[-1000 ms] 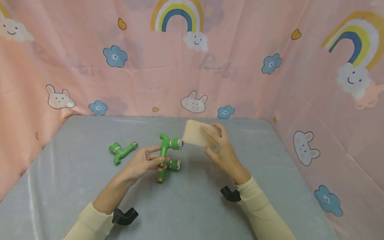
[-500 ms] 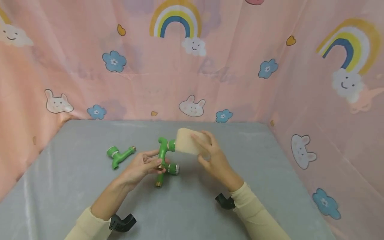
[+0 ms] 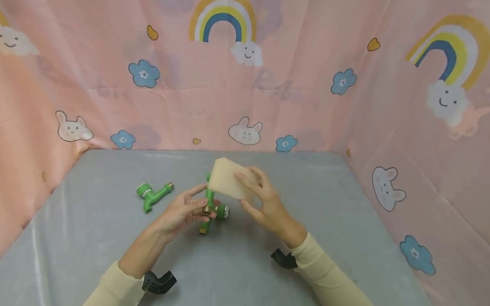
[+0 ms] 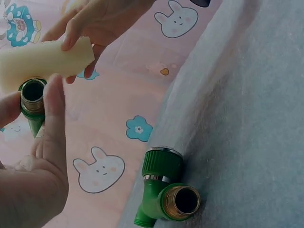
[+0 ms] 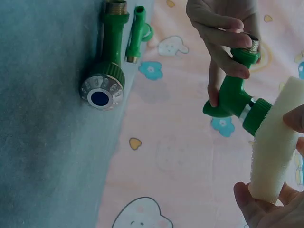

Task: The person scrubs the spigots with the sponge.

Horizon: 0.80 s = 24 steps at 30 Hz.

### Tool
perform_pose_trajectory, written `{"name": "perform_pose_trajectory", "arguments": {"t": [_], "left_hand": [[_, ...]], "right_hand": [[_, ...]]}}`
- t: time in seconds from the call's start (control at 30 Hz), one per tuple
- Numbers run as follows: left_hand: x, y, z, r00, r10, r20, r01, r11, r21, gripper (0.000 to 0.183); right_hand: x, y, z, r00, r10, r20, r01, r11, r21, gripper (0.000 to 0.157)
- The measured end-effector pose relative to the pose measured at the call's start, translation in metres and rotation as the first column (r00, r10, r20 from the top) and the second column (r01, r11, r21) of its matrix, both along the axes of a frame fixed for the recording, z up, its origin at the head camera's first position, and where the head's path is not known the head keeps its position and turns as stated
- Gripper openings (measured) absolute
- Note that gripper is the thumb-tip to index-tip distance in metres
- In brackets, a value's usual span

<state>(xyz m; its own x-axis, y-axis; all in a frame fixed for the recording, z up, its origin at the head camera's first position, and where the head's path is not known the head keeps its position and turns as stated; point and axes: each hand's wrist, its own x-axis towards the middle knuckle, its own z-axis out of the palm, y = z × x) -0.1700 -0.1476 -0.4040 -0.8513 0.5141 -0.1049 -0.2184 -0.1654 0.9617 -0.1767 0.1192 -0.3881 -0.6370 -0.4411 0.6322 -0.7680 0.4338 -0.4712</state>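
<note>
My left hand (image 3: 181, 212) grips a green tap (image 3: 209, 196) by its threaded brass end, holding it above the table. A pale cream sponge block (image 3: 229, 178) is pinched between the thumb and fingers of my right hand (image 3: 269, 206). In the right wrist view the sponge's flat face (image 5: 273, 137) presses against the end of the held tap's ribbed knob (image 5: 256, 116). From the head, the sponge hides that knob. A second green tap (image 3: 222, 211) lies on the table below the held one, partly covered by my left hand.
A third green tap (image 3: 153, 197) lies on the grey cloth-covered table (image 3: 325, 204), left of my left hand. Pink patterned curtains (image 3: 172, 102) close off the back and sides. A black curved piece (image 3: 158, 282) sits at each sleeve cuff.
My right hand has moved the sponge leftward, from beside the held tap's knob to over it. My left hand keeps its grip, with the tap turned slightly.
</note>
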Motion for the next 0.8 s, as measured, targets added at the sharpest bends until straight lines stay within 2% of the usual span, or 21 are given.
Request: {"name": "perform_pose_trajectory", "arguments": {"t": [0.2, 0.27, 0.43, 0.5, 0.63, 0.73, 0.8], "left_hand": [[0.002, 0.005, -0.003, 0.998, -0.009, -0.056, 0.002, 0.991, -0.133, 0.056], [0.002, 0.006, -0.004, 0.998, -0.025, -0.061, 0.015, 0.989, -0.15, 0.051], [0.001, 0.003, -0.004, 0.997, -0.082, 0.007, 0.082, 0.995, -0.05, 0.057], [0.0, 0.001, -0.006, 0.995, -0.088, 0.047, 0.089, 0.996, -0.006, 0.063], [-0.004, -0.004, -0.009, 0.994, -0.062, 0.095, 0.06, 0.998, 0.02, 0.069], [-0.007, -0.005, -0.012, 0.994, -0.03, 0.107, 0.03, 1.0, 0.007, 0.069], [-0.008, -0.005, -0.013, 0.994, -0.008, 0.107, 0.009, 1.0, -0.011, 0.067]], "right_hand": [[0.006, -0.007, -0.002, 0.997, -0.036, -0.07, 0.041, 0.996, 0.077, 0.064], [0.006, -0.008, -0.003, 0.995, -0.045, -0.092, 0.054, 0.994, 0.097, 0.064], [0.004, -0.007, -0.004, 0.989, -0.068, -0.13, 0.085, 0.988, 0.129, 0.063], [0.0, -0.004, -0.003, 0.988, -0.077, -0.131, 0.096, 0.985, 0.142, 0.062], [-0.008, 0.006, -0.003, 0.989, -0.125, -0.079, 0.137, 0.977, 0.163, 0.062], [-0.013, 0.017, 0.001, 0.984, -0.179, 0.009, 0.175, 0.97, 0.169, 0.063], [-0.013, 0.023, 0.004, 0.978, -0.195, 0.078, 0.183, 0.974, 0.133, 0.062]]}}
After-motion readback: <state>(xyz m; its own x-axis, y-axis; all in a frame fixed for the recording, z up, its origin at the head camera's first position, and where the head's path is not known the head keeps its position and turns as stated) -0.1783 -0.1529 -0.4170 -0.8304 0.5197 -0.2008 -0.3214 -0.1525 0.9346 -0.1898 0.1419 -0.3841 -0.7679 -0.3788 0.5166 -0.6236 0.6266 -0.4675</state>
